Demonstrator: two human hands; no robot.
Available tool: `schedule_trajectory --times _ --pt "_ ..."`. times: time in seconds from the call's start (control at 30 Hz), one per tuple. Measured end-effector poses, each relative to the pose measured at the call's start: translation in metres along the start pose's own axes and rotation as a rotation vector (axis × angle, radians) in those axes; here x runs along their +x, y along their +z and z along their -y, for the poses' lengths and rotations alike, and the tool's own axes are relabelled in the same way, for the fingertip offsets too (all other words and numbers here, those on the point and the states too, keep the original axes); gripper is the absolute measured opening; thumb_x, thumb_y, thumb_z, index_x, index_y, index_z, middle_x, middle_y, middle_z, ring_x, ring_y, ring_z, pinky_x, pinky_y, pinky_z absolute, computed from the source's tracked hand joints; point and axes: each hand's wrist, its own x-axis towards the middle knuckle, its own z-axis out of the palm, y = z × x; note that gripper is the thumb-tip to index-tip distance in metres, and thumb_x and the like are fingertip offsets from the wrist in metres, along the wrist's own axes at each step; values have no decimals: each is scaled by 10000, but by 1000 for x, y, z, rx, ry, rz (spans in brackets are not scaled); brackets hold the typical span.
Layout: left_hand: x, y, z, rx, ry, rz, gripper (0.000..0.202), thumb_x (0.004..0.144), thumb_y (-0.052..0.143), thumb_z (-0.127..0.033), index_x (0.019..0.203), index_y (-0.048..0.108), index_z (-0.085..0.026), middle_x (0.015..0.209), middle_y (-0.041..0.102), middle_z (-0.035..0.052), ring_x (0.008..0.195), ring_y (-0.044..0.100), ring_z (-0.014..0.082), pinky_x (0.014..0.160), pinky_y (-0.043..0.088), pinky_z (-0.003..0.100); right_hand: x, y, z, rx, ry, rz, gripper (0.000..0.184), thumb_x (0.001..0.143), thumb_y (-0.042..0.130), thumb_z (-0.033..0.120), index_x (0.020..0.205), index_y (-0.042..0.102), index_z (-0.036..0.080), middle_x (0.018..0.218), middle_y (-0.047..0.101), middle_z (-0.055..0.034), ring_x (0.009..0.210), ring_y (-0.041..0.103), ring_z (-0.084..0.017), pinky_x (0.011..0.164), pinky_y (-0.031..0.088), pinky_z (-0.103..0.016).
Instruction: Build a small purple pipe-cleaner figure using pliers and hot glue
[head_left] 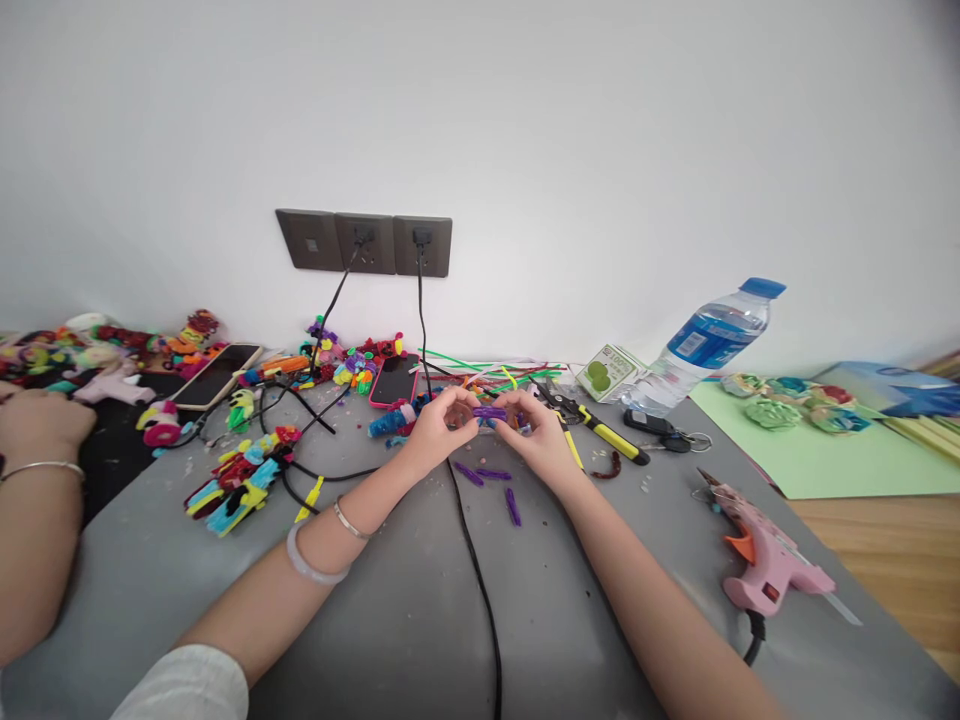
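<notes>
My left hand [448, 422] and my right hand [529, 430] meet over the middle of the grey table. Between their fingertips is a short purple pipe cleaner piece [489, 412], pinched from both sides. Just below them on the table lie several more purple pipe cleaner pieces [513, 507], apart from the hands. A blue fuzzy piece [386, 424] rests beside my left hand. Near my right hand are yellow-handled pliers [611, 440] and a small dark brown curved piece [607, 466]. My fingers partly hide what lies behind them.
A pink glue gun [776, 565] lies at right, near a tilted water bottle [709, 340], keys [660, 430] and a green sheet [825, 470]. Colourful pipe cleaner figures [240, 480] and a phone [217, 376] are at left. A black cable [480, 580] crosses the table. Another person's hand [45, 440] rests far left.
</notes>
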Motion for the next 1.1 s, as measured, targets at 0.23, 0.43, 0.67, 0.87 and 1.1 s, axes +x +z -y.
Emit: schedule_trajectory --times 0.23,0.43,0.67,0.87,1.1 --pt "0 1 0 -4 10 16 177 777 638 -217 926 558 -166 857 561 17 689 547 107 619 476 220 0 -1 1 -11 -20 -10 109 820 629 248 928 611 239 876 637 -29 687 512 -171 698 440 -329" --pt "0 1 1 -34 3 -16 199 745 658 -213 909 555 -168 869 563 23 734 545 119 666 480 233 0 -3 6 -11 -7 -26 105 815 624 248 919 620 239 837 634 -15 703 549 -176 733 455 -329" --pt "0 1 -1 -49 -9 5 201 742 645 -210 910 545 -165 836 544 8 695 530 112 636 466 229 -1 -2 6 -46 -28 -41 93 815 611 228 908 620 226 833 627 -16 669 530 -163 697 445 -314" --pt "1 0 -1 -53 4 13 186 744 636 -209 901 545 -167 851 550 10 726 535 113 689 467 232 -1 -2 5 -66 -45 -45 92 807 601 212 898 616 212 842 620 -17 649 495 -144 669 425 -296" --pt "0 0 2 -49 1 1 195 734 645 -205 904 555 -170 866 560 16 745 548 120 708 473 237 -1 -1 5 -100 -53 -56 79 793 596 213 871 607 215 775 599 -4 640 483 -150 643 409 -288"
